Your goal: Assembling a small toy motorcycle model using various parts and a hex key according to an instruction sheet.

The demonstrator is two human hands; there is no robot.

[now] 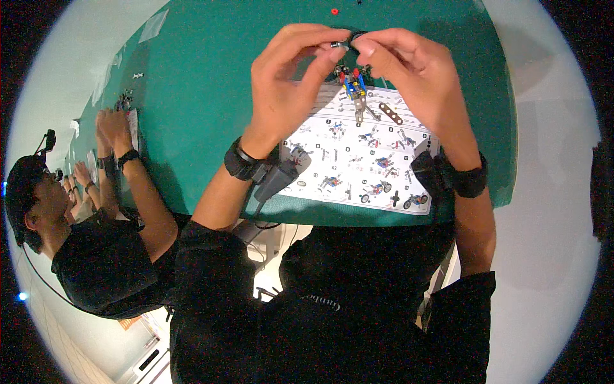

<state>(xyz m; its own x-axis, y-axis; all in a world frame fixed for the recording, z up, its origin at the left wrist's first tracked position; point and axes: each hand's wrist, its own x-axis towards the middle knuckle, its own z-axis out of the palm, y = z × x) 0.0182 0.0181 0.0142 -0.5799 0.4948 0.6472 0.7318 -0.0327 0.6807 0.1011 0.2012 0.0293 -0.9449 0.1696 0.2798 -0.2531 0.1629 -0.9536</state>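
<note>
My left hand (281,86) is closed, with a small silver-grey part (339,45) pinched between thumb and fingers. Close beside it, my right hand (422,77) grips a dark, curved part (359,34), mostly covered by the fingertips. The hands nearly meet, and I cannot tell whether the two parts touch. Just below them lies a partly built toy model (354,86) in blue, yellow, red and grey. It overlaps the top of a printed instruction sheet (307,192) with small assembly drawings. A brown perforated strip (390,114) appears on the sheet, right of the model.
The green table (198,128) curves around the work. A small red piece (334,11) lies beyond my hands. On the left, another person (102,262) works with both hands near small parts (125,99) and a sheet. A black device with a cable (276,182) hangs by my left wrist.
</note>
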